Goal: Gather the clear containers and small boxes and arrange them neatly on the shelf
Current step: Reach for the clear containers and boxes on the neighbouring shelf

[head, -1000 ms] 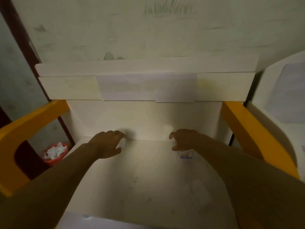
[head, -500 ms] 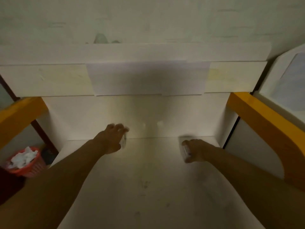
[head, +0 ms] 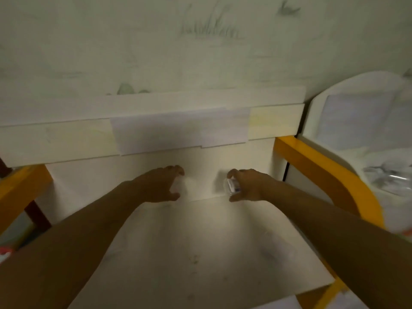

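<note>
Both arms reach to the back of the white shelf (head: 200, 241) in the middle of the frame. The right hand (head: 247, 186) is curled round a small clear container (head: 231, 186), just right of centre by the back panel. The left hand (head: 160, 186), left of centre, has fingers and thumb spread in a wide claw; whether anything clear sits in it, I cannot tell. Yellow frame rails (head: 323, 172) flank the shelf.
</note>
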`<act>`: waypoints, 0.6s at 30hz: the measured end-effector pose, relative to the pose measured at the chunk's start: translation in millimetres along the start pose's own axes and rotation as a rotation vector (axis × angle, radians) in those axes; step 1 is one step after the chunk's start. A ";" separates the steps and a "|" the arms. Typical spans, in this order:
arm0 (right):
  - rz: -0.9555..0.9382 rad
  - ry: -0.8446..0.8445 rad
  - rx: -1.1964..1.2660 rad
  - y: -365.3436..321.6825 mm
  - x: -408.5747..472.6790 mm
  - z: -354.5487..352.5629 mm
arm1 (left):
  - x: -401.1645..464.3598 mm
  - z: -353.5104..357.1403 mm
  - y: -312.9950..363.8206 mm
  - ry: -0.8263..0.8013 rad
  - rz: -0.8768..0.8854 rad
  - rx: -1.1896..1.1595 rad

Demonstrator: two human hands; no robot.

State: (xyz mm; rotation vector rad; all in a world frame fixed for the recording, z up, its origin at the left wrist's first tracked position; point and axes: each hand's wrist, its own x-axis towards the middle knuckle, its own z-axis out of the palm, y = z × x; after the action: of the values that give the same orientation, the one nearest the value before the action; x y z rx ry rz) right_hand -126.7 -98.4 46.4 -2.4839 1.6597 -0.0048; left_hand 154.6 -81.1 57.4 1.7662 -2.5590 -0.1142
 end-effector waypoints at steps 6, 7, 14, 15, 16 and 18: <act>0.045 0.141 -0.131 11.4 -48.6 -81.5 | 30.8 -74.8 63.0 0.103 0.198 -0.052; 0.059 0.168 -0.148 16.8 -57.2 -93.6 | 36.8 -84.5 76.5 0.110 0.223 -0.064; 0.200 0.292 -0.167 81.6 -118.4 -135.2 | 71.3 -123.1 179.9 0.253 0.414 -0.165; 0.220 0.298 -0.164 95.0 -128.3 -137.3 | 76.5 -125.7 196.6 0.272 0.444 -0.176; 0.242 0.297 -0.162 109.0 -138.8 -138.9 | 82.2 -127.3 213.4 0.280 0.473 -0.179; 0.288 0.294 -0.153 139.2 -160.8 -141.7 | 95.3 -128.3 249.0 0.277 0.523 -0.165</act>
State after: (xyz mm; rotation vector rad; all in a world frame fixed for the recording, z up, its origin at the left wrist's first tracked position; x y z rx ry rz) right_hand -329.0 -20.7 181.7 -2.4165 2.2032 -0.2276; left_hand -102.9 -87.9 203.0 0.9394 -2.6103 -0.0579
